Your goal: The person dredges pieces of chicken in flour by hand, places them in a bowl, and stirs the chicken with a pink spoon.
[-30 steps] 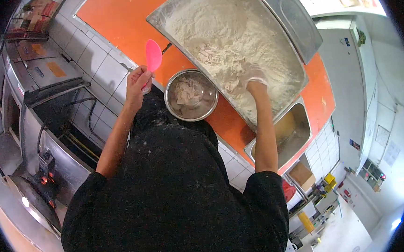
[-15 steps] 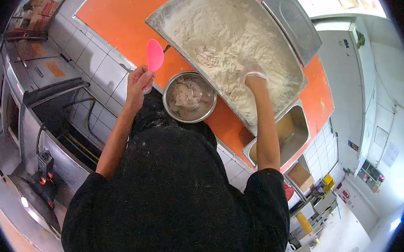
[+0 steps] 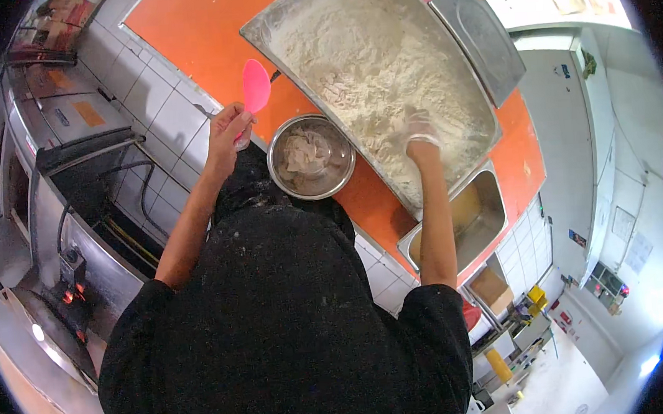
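Observation:
My left hand (image 3: 229, 131) is closed around the handle of a pink serving spoon (image 3: 256, 85), its oval head pointing up and away. A large rectangular metal tray (image 3: 304, 93) holds a deep bed of pale flour (image 3: 359, 47), lumpy toward the middle. My right hand (image 3: 420, 128), in a clear plastic glove, rests on the flour near the tray's near right part, fingers stretched forward and nothing seen in them. Between my hands, at the counter's near edge, a round steel bowl (image 3: 274, 172) contains pale, wet-looking pieces (image 3: 306, 153), perhaps raw meat.
The tray stands on an orange counter (image 3: 188, 25). A deep metal pan (image 3: 501, 214) with yellowish liquid is at the near right. A flat metal lid (image 3: 480, 39) leans along the tray's far right side. Metal fryer-like equipment (image 3: 78, 217) stands at the left.
My right hand has shifted slightly within the flour, and its gloved fingers show more plainly. The left hand and spoon have hardly moved.

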Demonstrator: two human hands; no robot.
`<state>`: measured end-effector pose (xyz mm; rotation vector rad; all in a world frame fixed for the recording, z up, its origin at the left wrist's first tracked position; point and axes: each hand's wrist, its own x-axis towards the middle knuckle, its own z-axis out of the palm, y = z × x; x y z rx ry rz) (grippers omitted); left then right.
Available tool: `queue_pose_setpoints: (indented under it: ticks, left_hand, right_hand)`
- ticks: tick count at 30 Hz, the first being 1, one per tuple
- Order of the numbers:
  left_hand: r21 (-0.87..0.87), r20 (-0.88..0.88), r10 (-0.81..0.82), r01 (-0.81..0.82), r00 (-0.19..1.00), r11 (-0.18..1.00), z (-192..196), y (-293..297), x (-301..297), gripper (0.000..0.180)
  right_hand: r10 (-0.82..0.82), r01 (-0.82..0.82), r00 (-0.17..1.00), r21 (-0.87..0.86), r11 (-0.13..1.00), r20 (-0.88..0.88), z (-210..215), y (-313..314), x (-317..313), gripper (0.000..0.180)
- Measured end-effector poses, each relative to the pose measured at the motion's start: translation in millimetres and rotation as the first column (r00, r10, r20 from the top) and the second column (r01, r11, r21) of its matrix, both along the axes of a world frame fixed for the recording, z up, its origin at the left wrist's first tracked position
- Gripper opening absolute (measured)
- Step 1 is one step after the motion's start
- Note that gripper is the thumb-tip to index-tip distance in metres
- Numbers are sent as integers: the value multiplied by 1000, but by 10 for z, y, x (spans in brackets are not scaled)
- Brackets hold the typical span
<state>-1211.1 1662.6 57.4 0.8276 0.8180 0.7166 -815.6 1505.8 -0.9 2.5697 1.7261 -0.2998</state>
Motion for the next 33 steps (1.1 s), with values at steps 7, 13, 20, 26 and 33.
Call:
queue_pose_setpoints:
  ticks: [7,13,20,26,33]
  left_hand:
    - [43,-6,9,-9,1000,999,5,-15,-28,20]
    - [39,25,-10,9,1000,999,3,17,-34,21]
    - [61,-22,19,-17,1000,998,7,4,-4,21]
    - [54,-2,-23,24,1000,998,19,45,-22,20]
    - [54,1,-6,6,1000,999,2,46,-93,19]
  right_hand:
    - [9,-10,1000,-28,1000,-13,160,-79,98,36]
    - [-432,487,842,109,867,-322,971,-107,222,34]
    - [-435,649,664,179,740,-609,1891,-226,-168,35]
    - [-262,579,555,140,803,-789,2307,-396,-806,33]
    - [-120,138,792,-16,990,-599,1881,40,-1543,36]
